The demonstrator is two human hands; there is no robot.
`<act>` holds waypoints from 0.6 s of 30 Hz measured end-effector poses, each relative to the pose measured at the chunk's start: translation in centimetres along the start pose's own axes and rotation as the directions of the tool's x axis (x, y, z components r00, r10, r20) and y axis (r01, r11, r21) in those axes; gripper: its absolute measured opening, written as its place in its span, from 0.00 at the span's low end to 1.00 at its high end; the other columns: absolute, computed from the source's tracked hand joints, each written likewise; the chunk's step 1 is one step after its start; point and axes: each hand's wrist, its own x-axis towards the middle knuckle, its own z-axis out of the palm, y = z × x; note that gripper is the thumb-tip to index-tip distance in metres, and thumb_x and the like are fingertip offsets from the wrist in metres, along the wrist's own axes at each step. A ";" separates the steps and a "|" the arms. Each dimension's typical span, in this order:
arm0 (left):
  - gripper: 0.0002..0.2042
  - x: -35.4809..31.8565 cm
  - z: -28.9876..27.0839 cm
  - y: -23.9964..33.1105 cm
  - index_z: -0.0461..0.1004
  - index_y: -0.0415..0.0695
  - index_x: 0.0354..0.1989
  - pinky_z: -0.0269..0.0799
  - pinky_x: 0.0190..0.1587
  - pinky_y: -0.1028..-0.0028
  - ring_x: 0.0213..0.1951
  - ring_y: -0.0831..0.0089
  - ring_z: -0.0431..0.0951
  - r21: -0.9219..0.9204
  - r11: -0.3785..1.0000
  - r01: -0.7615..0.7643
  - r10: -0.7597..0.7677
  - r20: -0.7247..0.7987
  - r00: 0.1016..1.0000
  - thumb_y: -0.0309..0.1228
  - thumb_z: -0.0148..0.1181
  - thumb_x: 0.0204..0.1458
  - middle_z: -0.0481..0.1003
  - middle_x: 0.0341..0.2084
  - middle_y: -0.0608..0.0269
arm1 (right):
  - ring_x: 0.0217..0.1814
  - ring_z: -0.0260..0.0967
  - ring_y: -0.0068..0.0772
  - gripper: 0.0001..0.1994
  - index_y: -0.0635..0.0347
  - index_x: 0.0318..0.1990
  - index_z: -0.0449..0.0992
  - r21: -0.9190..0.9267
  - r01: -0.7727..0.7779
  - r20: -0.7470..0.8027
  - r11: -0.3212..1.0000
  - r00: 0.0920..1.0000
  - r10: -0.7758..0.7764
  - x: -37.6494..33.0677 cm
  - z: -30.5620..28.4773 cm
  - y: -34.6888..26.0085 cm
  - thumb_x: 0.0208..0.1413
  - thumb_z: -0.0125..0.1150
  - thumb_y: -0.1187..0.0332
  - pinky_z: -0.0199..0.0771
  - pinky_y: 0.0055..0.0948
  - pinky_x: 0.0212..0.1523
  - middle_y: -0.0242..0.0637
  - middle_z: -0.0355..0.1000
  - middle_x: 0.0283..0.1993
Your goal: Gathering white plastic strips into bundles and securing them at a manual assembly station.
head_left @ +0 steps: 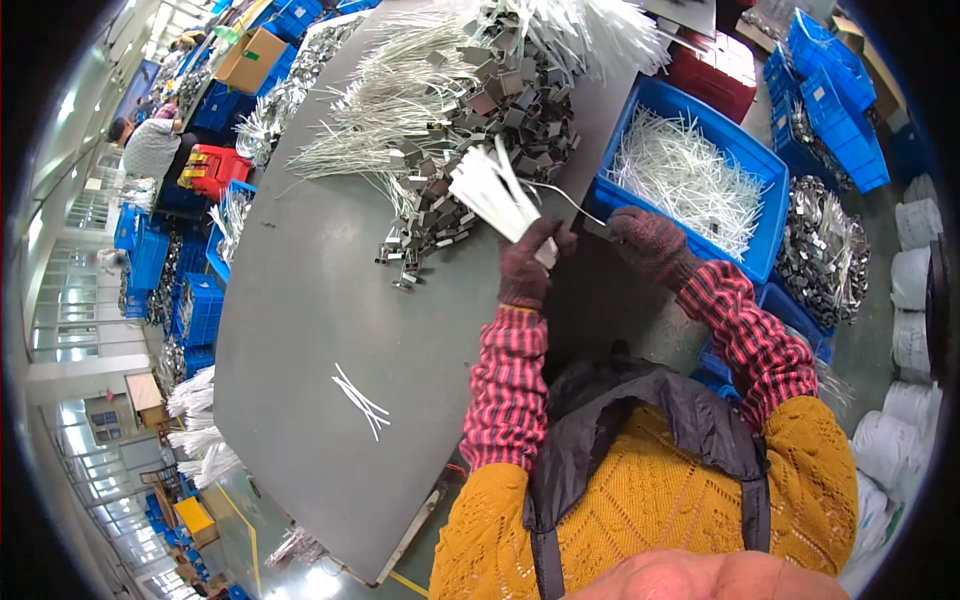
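Observation:
My left hand [527, 262], in a dark knitted glove, is closed around a bundle of white tubes [492, 190] that fans up and to the left. My right hand [645, 240], also gloved, pinches one thin white tube [562, 194] that arcs toward the bundle. Both hands hover over the right edge of a grey table [300, 330]. A heap of small grey metal clips with white tubes attached [470, 90] lies just beyond the hands.
A blue crate of loose white tubes [690, 175] stands to the right of the table. More blue crates [835, 95] and piles of metal clips [825, 255] lie farther right. A few white tubes [360, 400] rest on the table. Another person [150, 145] works at far left.

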 end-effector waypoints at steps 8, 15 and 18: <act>0.12 0.2 2.5 6.1 0.75 0.38 0.41 0.75 0.31 0.71 0.31 0.71 0.77 -0.575 0.805 0.147 -0.209 -0.042 0.977 0.35 0.58 0.59 0.77 0.33 0.58 | 0.43 0.75 0.52 0.11 0.56 0.43 0.76 0.101 -0.072 0.319 0.992 0.947 0.036 -2.8 13.3 -2.7 0.54 0.59 0.65 0.76 0.43 0.44 0.46 0.76 0.43; 0.11 -0.4 1.5 5.2 0.78 0.34 0.35 0.73 0.32 0.73 0.26 0.71 0.79 0.299 0.932 0.204 -0.143 -0.213 0.966 0.32 0.62 0.52 0.81 0.27 0.60 | 0.42 0.75 0.49 0.15 0.56 0.44 0.77 0.586 -0.221 0.082 0.780 0.973 0.214 -2.3 16.3 -9.3 0.49 0.66 0.63 0.75 0.41 0.43 0.46 0.74 0.40; 0.08 -5.2 -0.3 6.9 0.77 0.33 0.31 0.72 0.28 0.75 0.23 0.72 0.78 0.385 0.893 -0.234 0.317 -0.167 0.933 0.28 0.62 0.52 0.80 0.25 0.62 | 0.41 0.74 0.43 0.14 0.57 0.44 0.76 0.572 -0.361 0.168 0.736 0.930 0.326 -3.1 11.5 -7.8 0.49 0.67 0.67 0.75 0.38 0.42 0.44 0.73 0.38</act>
